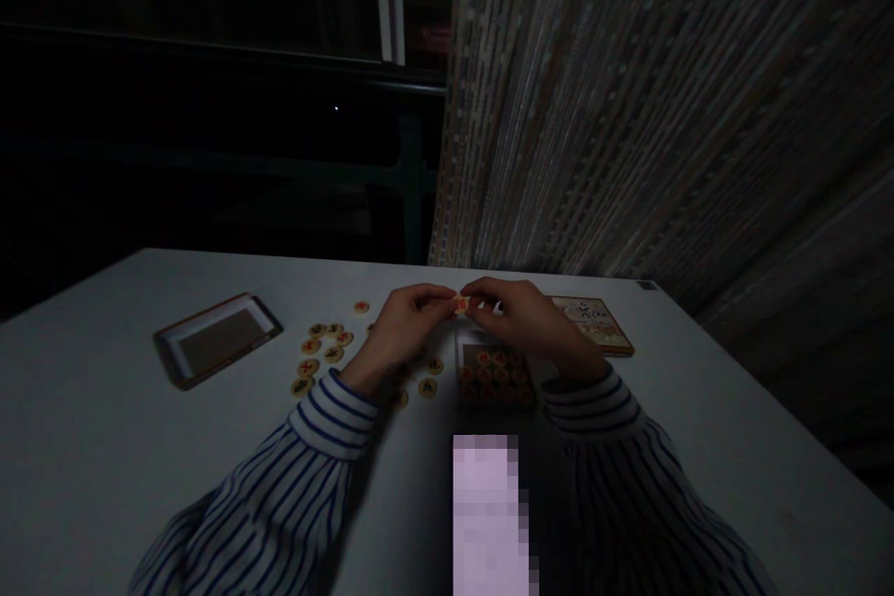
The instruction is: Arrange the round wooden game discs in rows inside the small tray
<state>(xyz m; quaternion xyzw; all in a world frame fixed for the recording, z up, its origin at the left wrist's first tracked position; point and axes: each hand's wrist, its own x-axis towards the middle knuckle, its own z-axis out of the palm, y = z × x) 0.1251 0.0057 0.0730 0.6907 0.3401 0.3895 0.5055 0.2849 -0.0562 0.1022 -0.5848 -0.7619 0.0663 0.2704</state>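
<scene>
Between the fingertips of both hands is a round Chinese chess piece [460, 304] with a red character. My left hand [409, 321] pinches its left side, while my right hand [521, 315] has its fingers closed at the right side. Below them, a shallow box [497, 404] holds several pieces in rows, red characters showing on some. Loose chess pieces [333, 354], marked in red or black, lie left of and partly behind my left forearm. One red-marked piece [361, 307] sits apart, farther back.
An open tray-like lid [168, 363] rests at the left of the white table [104, 447]. A flat box with a printed picture [597, 324] lies at right, partly behind my right hand. A lit, blurred-out screen [489, 512] is at the near edge. A string curtain [593, 112] hangs behind the table.
</scene>
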